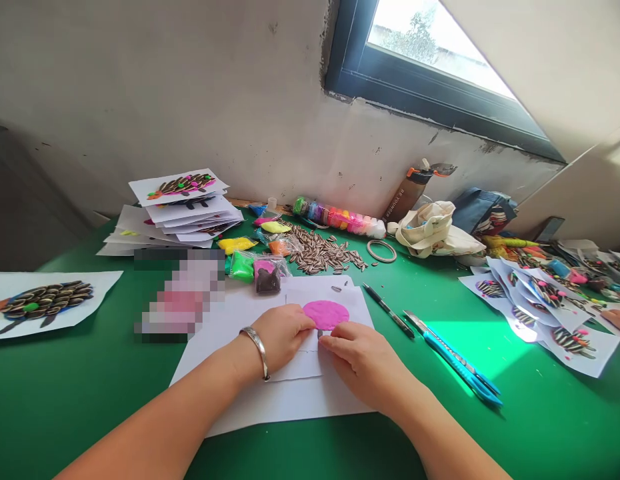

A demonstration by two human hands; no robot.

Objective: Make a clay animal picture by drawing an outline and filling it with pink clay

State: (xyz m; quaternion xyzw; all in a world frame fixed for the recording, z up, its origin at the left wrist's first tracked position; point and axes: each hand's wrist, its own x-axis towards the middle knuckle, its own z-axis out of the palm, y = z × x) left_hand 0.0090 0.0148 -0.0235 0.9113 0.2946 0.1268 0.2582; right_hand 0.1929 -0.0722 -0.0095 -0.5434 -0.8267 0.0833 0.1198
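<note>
A flat magenta oval of modelling clay (326, 315) lies on a small sheet of white paper (295, 365), which rests on larger white sheets (240, 400). My left hand (283, 337), with a silver bangle at the wrist, has its fingers curled together and the tips at the oval's left edge. Just below the oval is a small dark grey piece (320, 333); whether it is clay or a seed I cannot tell. The closed fingertips of my right hand (363, 357) touch that piece. Two loose sunflower seeds (339, 287) lie above the oval.
Right of the paper lie a pen (389, 311) and a blue utility knife (455, 360). Behind are a sunflower seed pile (317, 250), bagged clay (243, 265), a tape ring (381, 251) and a bottle (409, 193). Seed pictures (180, 210) are stacked left; another person's hand (618, 320) shows far right.
</note>
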